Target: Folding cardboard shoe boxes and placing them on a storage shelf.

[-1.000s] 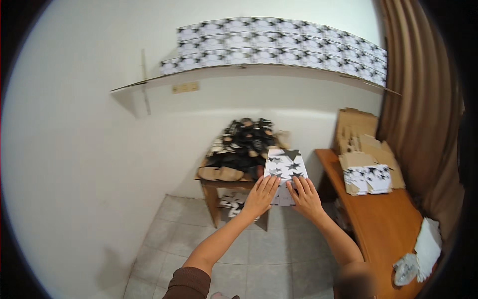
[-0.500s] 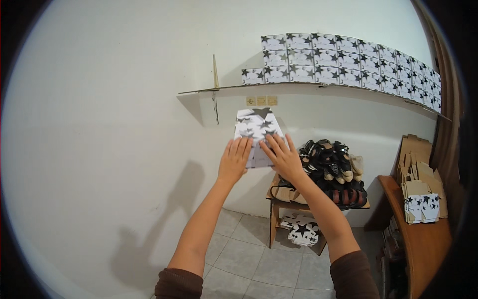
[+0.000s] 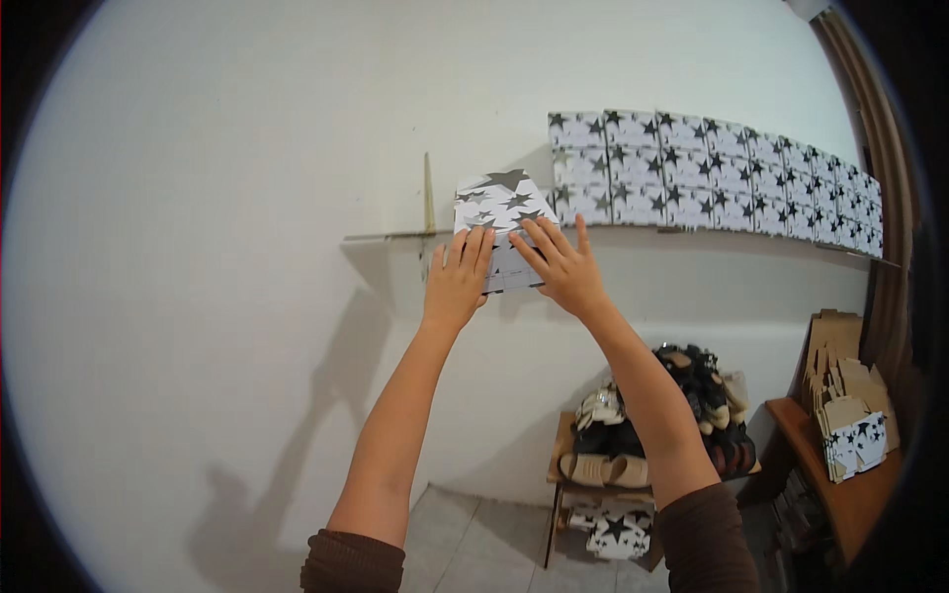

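Note:
A white shoe box [image 3: 502, 208] with black and grey stars is held up in front of the wall shelf [image 3: 388, 236]. My left hand [image 3: 457, 282] grips its left near side, fingers over the top. My right hand [image 3: 567, 272] grips the right near side with its fingers spread on the lid. The box's far end overlaps the shelf edge in view; I cannot tell whether it touches the shelf. Just to its right, a row of similar star-patterned boxes [image 3: 682, 173] stands stacked in three layers along the shelf. The held box partly hides the shelf behind it.
Below, a small wooden table [image 3: 557, 472] carries a heap of shoes [image 3: 692, 381], with star-patterned cardboard [image 3: 620, 537] underneath. At the right, a brown desk [image 3: 791, 420] holds flattened cardboard [image 3: 858, 385]. A metal bracket [image 3: 429, 193] rises at the shelf's left part.
Both hands have raised the box from below the shelf to about shelf height. The view has tilted upward, so the shelf and tables appear lower.

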`<state>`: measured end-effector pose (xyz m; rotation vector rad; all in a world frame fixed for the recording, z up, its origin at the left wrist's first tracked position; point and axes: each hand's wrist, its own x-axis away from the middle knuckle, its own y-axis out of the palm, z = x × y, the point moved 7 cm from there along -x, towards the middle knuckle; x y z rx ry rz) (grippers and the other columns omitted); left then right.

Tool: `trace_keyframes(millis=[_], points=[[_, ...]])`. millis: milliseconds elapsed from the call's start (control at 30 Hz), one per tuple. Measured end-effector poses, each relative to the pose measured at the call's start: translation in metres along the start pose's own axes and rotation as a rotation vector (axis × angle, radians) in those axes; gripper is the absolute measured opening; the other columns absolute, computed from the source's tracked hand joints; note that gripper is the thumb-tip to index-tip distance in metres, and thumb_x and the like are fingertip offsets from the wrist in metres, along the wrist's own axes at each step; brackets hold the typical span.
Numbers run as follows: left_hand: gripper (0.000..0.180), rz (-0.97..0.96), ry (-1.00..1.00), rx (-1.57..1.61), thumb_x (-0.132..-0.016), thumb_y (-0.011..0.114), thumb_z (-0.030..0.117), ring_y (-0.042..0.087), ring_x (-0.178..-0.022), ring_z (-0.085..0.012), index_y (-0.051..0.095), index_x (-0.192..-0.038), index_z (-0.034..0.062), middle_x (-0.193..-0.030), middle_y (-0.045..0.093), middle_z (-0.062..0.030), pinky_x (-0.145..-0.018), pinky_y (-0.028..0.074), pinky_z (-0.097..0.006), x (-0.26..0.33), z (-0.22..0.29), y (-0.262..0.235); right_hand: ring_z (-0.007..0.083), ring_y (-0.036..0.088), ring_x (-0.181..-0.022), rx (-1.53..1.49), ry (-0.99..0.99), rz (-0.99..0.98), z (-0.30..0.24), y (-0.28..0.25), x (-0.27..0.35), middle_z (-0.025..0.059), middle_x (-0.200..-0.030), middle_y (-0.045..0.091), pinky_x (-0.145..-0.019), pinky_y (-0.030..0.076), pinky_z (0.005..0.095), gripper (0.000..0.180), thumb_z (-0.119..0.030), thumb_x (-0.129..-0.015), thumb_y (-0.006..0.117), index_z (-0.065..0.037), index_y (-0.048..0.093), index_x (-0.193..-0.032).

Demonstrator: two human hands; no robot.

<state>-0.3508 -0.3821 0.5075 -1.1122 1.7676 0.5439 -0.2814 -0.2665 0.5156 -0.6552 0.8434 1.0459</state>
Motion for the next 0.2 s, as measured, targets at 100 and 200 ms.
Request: trace_keyframes(millis=[100,200], points=[[0.111,0.002,-0.016,0.018,-0.049,0.085,0.031,0.036,-0.125,-0.0212,0.027,-0.141,0.0103,-0.135,0.037,-0.0043,-0.098,0.036,-0.041,-0.048,-0.015,0.045,0.0178,0.04,-0.125,0.078,-0.002,0.047,0.034,0.037,-0.036,-0.0034,-0.135,0.042,-0.111,0.019,0.0562,0.099,-0.019,-0.051,0.082,-0.026,0.035,-0.138],[0.108,-0.064,-0.055,0.025,-0.054,0.083,0.031,0.032,-0.129,-0.0198,0.025,-0.143,0.0138,-0.138,0.034,-0.0032,-0.101,0.035,-0.044,-0.086,-0.028,0.087,0.0178,0.04,-0.126,0.218,0.02,0.024,0.059,0.076,-0.058,-0.0024,-0.136,0.041,-0.111,0.018,0.0553,0.085,-0.019,-0.064,0.074,-0.026,0.035,-0.139]])
